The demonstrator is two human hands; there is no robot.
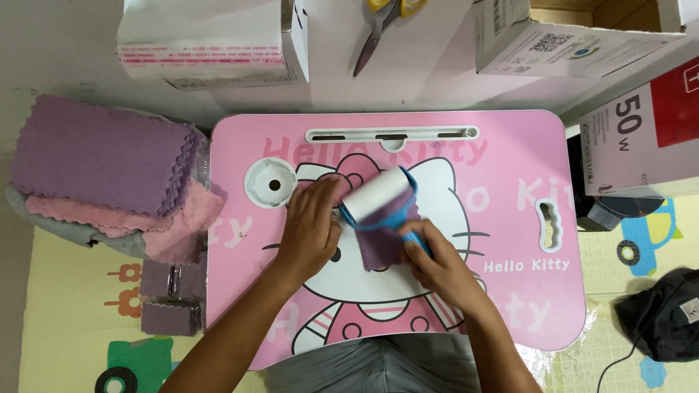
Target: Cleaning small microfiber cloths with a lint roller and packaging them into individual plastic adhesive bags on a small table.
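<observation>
A small purple cloth (384, 244) lies on a pink lap table (510, 306) printed with a white cartoon cat. My right hand (437, 266) grips the blue handle of a lint roller (378, 195), whose white roll rests on the cloth's far edge. Flat on the table, my left hand (309, 229) presses down at the cloth's left side, fingers spread. Part of the cloth is hidden under the roller and my hands.
A pile of purple and pink cloths (109, 167) lies left of the table, with folded purple cloths (171, 298) below it. Behind the table are white boxes (211, 40), scissors (382, 29) and an open carton (575, 36). At the right sit a red-and-white box (648, 131) and a dark bag (666, 313).
</observation>
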